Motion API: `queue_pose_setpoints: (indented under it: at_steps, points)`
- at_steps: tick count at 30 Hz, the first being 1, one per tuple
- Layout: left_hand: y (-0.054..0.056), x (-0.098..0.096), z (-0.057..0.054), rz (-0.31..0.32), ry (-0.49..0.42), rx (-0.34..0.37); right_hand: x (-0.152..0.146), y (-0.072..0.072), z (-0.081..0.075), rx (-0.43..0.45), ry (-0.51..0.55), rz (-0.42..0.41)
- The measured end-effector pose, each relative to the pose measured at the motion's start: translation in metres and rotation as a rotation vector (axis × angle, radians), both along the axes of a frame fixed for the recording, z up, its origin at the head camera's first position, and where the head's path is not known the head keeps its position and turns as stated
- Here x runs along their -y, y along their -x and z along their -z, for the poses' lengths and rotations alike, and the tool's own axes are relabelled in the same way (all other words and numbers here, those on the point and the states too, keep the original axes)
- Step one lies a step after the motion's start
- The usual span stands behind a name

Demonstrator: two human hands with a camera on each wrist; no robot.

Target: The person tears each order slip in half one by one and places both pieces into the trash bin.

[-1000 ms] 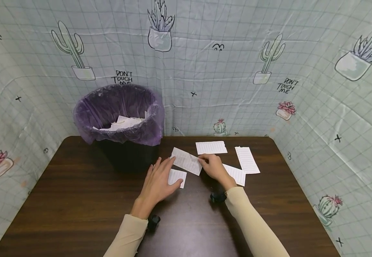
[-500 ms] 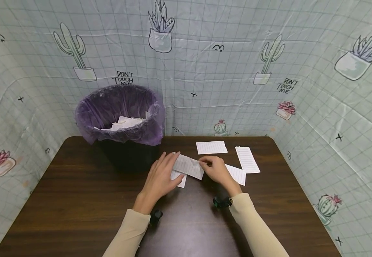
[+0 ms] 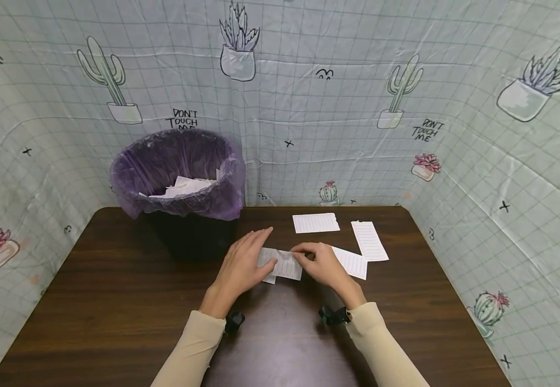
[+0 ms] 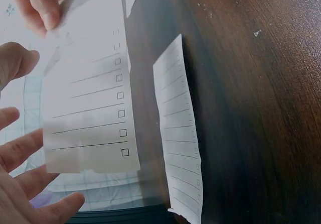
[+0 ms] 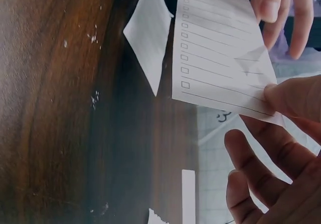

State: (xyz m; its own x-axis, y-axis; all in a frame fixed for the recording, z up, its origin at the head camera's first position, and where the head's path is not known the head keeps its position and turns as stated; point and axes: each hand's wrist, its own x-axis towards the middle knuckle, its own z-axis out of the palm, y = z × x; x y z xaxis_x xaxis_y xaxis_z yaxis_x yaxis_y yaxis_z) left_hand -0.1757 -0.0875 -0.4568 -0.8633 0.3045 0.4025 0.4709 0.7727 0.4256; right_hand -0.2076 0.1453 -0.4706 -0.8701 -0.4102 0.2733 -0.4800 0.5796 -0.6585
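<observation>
A lined checklist sheet [image 3: 288,265], with small boxes along one edge, hangs just above the table between the two hands. The right hand [image 3: 322,263] pinches its right corner between thumb and finger, as the right wrist view shows. At the other end of the sheet [image 4: 95,103], the left hand [image 3: 241,263] has its fingers spread and extended, some passing behind the paper, thumb near its front. Another lined slip [image 4: 178,133] lies on the table below, mostly covered by the held sheet in the head view. One more slip [image 3: 351,263] lies just beyond the right wrist.
A black bin [image 3: 190,234] with a purple liner [image 3: 134,172] stands at the back left, with white papers [image 3: 188,187] inside. Two more lined slips lie back right, one crosswise [image 3: 316,222] and one slanted [image 3: 369,240]. Patterned cloth walls surround the brown table [image 3: 115,301].
The right hand has drawn the held sheet toward the body and turned it nearly level, so it covers more of the slip below. The left hand has shifted slightly right.
</observation>
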Motion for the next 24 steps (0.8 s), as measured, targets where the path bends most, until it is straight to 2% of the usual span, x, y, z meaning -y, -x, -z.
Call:
queue_pose_setpoints:
  at_steps: [8, 17, 24]
  points:
    - [-0.002, 0.001, 0.003, 0.005, -0.003, 0.061, 0.001, -0.014, 0.000, -0.039, -0.001, -0.029]
    - [-0.007, -0.004, 0.014, 0.035, -0.037, 0.035, -0.001, -0.022, 0.003, -0.066, -0.019, -0.013]
    - [-0.013, -0.007, 0.021, 0.029, -0.087, 0.074, -0.003, -0.027, 0.006, -0.058, -0.036, -0.044]
